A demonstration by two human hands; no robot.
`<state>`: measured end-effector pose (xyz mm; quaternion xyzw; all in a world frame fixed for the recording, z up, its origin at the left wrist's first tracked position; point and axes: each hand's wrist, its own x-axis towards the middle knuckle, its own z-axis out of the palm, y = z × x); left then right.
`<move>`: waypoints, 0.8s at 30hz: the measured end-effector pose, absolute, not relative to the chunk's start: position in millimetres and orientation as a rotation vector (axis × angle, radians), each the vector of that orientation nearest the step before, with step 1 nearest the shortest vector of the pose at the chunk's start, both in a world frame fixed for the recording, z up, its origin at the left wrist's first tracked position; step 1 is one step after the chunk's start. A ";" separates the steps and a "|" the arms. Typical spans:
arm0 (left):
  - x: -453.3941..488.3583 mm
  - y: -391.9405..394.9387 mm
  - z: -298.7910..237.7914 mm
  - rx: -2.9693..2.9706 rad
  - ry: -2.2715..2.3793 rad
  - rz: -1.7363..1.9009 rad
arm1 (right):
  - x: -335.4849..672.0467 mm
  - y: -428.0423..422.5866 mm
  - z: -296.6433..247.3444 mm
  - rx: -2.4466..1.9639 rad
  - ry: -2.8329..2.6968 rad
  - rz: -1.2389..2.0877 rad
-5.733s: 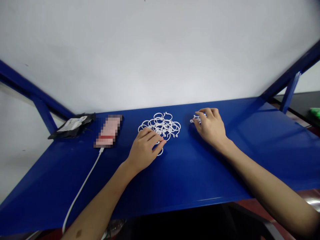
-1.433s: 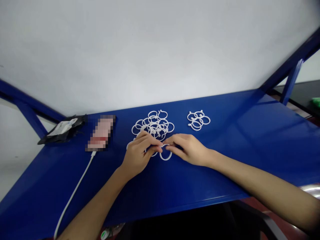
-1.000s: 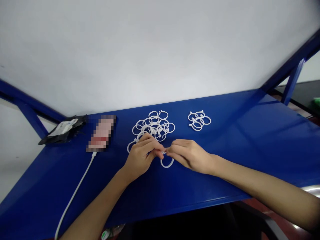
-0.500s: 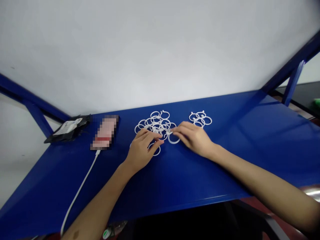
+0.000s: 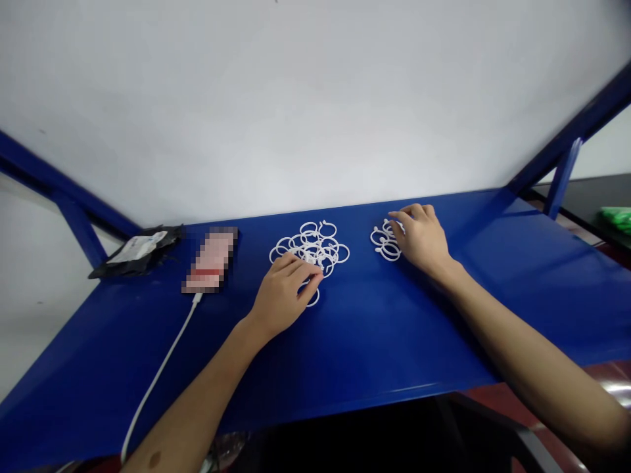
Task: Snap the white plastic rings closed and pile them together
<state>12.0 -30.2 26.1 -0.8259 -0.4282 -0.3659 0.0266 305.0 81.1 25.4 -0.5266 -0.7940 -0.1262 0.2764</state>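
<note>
- Blue shelf (image 5: 374,341): a flat metal top that carries everything listed below.
- White cable (image 5: 158,378): runs from the near left edge up to the phone.
- Left hand (image 5: 286,295): palm down at the near edge of the large pile. The fingers are bent and held close together, with their tips resting on rings. Whether they pinch one cannot be told.
- Single ring (image 5: 314,301): partly showing from under the left fingertips, just near of the large pile.
- Phone (image 5: 210,268): left of the left hand, lying flat.
- Large pile of white rings (image 5: 315,243): centre of the shelf, rings overlapping.
- Right hand (image 5: 422,238): well apart from the left hand. Its fingers are loosely parted and curve down onto the small pile, and any grip beneath them is hidden.
- Small pile of white rings (image 5: 384,244): right of the large pile, touching the right fingertips.
- Black pouch (image 5: 138,249): far left, with a white label on it.
- White wall (image 5: 305,98): behind the shelf.
</note>
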 end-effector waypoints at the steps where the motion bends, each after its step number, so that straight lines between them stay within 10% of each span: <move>1: 12.4 -30.2 26.2 -2.554 -1.320 -1.127 | 298.6 75.4 27.3 -1.339 -2.162 -0.309; 24: 11.6 -34.7 15.0 -2.678 -1.494 -0.514 | 250.4 38.1 19.1 -0.770 -2.614 0.358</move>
